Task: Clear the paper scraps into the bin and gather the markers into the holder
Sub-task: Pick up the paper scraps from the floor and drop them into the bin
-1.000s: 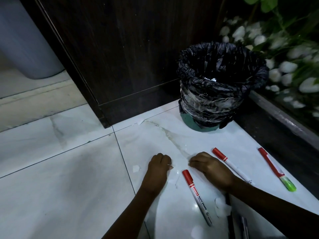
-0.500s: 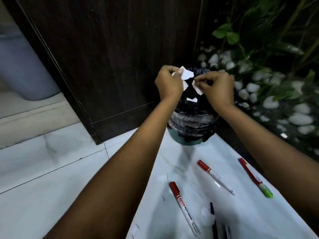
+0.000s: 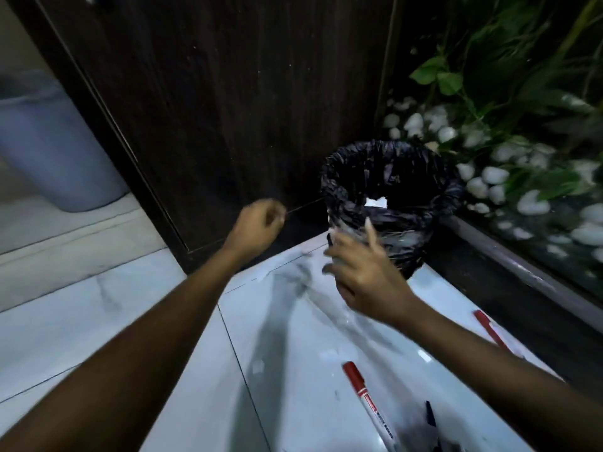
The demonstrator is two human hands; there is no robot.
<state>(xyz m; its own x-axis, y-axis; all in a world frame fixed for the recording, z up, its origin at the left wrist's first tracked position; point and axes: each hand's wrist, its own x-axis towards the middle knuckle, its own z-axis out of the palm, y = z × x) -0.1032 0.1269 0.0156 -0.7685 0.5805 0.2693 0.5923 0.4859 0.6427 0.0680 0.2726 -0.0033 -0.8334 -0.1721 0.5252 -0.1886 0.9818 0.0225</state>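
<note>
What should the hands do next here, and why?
Probably bring a hand back down to the small scraps lying on the floor tile near the red-capped marker. Paper already sits in the bin, the right hand looks open and empty, the left hand is curled, its contents unclear, and no holder is visible.

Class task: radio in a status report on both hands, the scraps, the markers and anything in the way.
Left hand curled loosely, right hand open, neither holding anything visible. White scrap in the bin. Small scraps and red-capped marker on the floor. No holder visible; path clear.
</note>
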